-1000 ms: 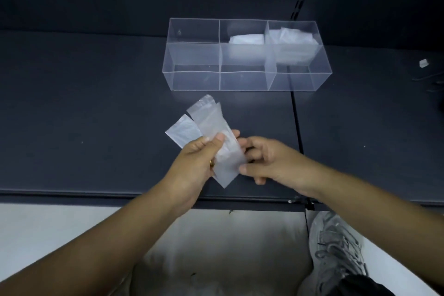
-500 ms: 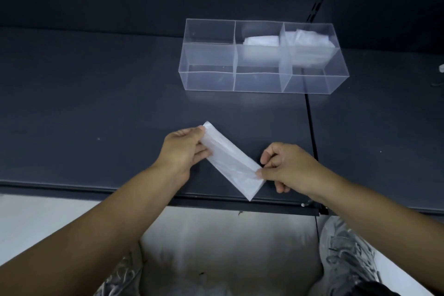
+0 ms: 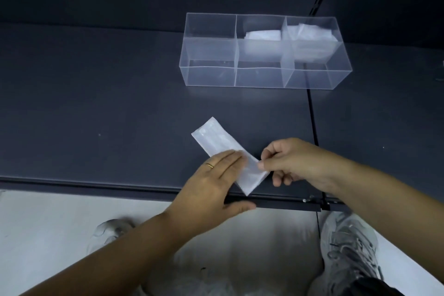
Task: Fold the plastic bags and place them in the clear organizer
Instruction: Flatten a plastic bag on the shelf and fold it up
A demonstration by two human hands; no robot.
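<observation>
A plastic bag (image 3: 217, 139), folded into a long narrow translucent strip, lies diagonally on the dark table (image 3: 96, 94) near its front edge. My left hand (image 3: 213, 182) presses flat on the strip's middle with straight fingers. My right hand (image 3: 290, 161) pinches the strip's near right end between thumb and forefinger. The clear organizer (image 3: 209, 74) with three compartments stands further back. Its middle compartment holds a folded bag (image 3: 263, 35) and its right compartment holds folded bags (image 3: 310, 32). The left compartment has nothing in it.
A dark seam (image 3: 311, 113) runs front to back across the table, right of the strip. Below the table's front edge there is pale floor, and grey sneakers (image 3: 348, 250) show at the lower right.
The strip has come down flat onto the table. My left hand let go of its far end and now presses flat on its middle. My right hand still pinches the near end.
</observation>
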